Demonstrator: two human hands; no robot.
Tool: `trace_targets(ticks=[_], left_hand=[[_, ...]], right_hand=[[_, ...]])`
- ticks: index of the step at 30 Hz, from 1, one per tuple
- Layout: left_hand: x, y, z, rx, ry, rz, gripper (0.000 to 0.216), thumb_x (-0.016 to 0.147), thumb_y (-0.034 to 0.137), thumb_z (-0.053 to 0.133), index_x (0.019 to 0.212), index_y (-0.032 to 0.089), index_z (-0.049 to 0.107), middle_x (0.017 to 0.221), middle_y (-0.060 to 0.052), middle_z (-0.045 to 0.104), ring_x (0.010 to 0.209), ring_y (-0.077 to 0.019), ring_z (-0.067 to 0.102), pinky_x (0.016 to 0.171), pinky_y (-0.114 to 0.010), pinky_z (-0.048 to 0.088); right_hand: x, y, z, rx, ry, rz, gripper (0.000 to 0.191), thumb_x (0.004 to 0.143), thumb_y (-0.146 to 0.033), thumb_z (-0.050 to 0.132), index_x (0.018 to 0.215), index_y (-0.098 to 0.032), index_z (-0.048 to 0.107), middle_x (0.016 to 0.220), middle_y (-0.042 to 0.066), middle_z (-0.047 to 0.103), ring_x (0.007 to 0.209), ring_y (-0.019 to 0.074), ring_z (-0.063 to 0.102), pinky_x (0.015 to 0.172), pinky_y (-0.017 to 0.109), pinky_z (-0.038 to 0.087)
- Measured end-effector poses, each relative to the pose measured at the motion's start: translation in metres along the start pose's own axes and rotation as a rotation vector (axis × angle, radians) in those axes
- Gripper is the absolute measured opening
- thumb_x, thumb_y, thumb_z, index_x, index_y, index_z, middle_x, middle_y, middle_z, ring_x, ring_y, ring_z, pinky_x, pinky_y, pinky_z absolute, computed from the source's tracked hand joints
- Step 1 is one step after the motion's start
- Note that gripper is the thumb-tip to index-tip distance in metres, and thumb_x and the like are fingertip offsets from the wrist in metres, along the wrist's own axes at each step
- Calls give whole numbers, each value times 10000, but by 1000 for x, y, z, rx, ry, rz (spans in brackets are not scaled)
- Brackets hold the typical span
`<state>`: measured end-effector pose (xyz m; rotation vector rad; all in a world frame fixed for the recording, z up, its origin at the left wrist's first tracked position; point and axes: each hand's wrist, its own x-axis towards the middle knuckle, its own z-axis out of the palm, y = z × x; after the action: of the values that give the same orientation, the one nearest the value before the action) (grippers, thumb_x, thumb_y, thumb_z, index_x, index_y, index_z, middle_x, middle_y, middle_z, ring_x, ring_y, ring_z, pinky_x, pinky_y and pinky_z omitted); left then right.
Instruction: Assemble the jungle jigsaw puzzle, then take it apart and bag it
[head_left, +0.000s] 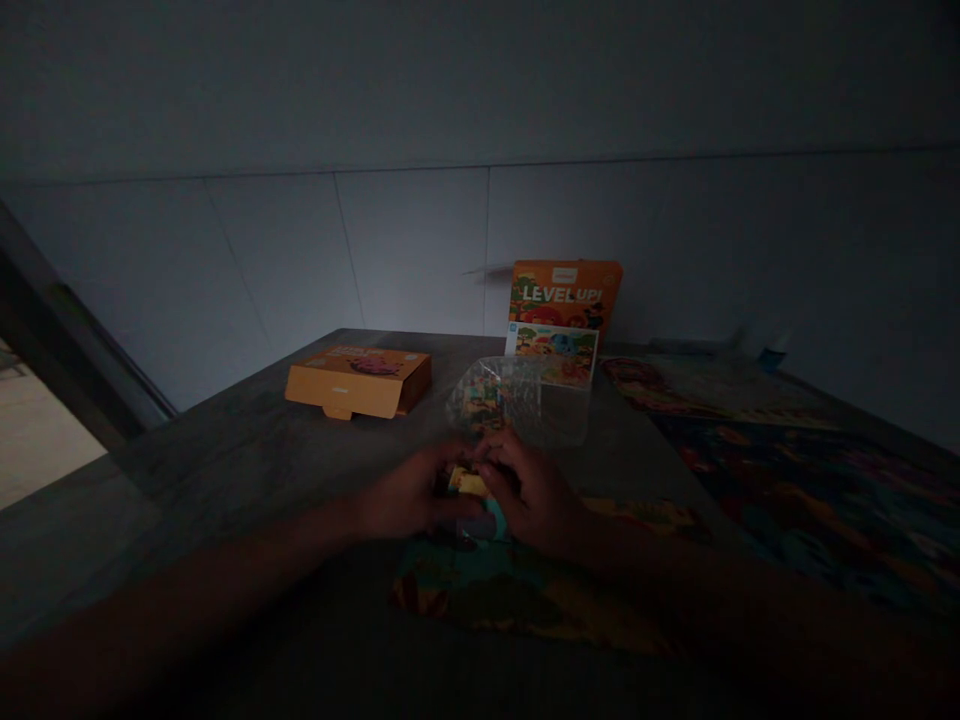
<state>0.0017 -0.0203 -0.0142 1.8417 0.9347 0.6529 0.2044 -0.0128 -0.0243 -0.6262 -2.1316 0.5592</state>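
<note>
The scene is very dim. My left hand (409,495) and my right hand (536,495) meet at the middle of the grey table (247,450), fingers curled together around a small yellowish puzzle piece (469,484). They hover over a partly assembled colourful puzzle (525,590) lying flat in front of me. Just behind my hands lies a clear plastic bag (517,400) with several loose pieces inside.
An orange box tray (360,382) lies at the back left. An orange "LEVEL UP!" box lid (564,310) leans against the white wall with a picture card (553,352) before it. A large finished puzzle (810,470) covers the table's right side.
</note>
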Motion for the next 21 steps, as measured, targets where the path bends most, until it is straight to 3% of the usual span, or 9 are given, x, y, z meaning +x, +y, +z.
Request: trace_targets(ticks=[4, 8, 13, 18, 21], left_hand=[[-1, 5, 1, -23, 1, -33, 342, 846, 362, 673, 1100, 174, 542, 724, 58, 555, 489, -68, 450, 442, -196, 395], [-1, 6, -2, -50, 12, 20, 250, 834, 304, 678, 999, 174, 542, 739, 41, 562, 584, -91, 504, 504, -204, 413], [2, 2, -5, -84, 9, 79, 228, 821, 264, 674, 974, 162, 539, 834, 7, 586, 713, -122, 549, 600, -234, 453], [4, -3, -17, -50, 67, 31, 272, 808, 285, 678, 1020, 168, 553, 864, -7, 612, 733, -138, 568, 595, -231, 450], [5, -7, -26, -42, 97, -2, 287, 804, 313, 674, 1023, 158, 574, 868, -17, 629, 732, -142, 580, 610, -237, 451]], right_hand=[[-1, -2, -2, -96, 28, 15, 150, 967, -238, 409, 1099, -196, 467, 853, 32, 649, 712, 155, 602, 637, 265, 421], [-3, -6, -2, -219, 44, 53, 236, 962, -282, 426, 1174, -181, 449, 839, 37, 636, 701, 169, 599, 644, 289, 429], [-3, -16, -2, -352, 27, 104, 361, 928, -317, 450, 1253, -161, 428, 1041, 121, 631, 924, 237, 627, 796, 372, 478], [1, -33, -4, -378, -126, 376, 511, 864, -455, 565, 1232, -119, 451, 1118, 179, 611, 995, 301, 616, 823, 424, 491], [-1, -42, -3, -421, -250, 471, 657, 737, -611, 678, 1173, -149, 510, 1117, 185, 615, 997, 349, 602, 797, 456, 494]])
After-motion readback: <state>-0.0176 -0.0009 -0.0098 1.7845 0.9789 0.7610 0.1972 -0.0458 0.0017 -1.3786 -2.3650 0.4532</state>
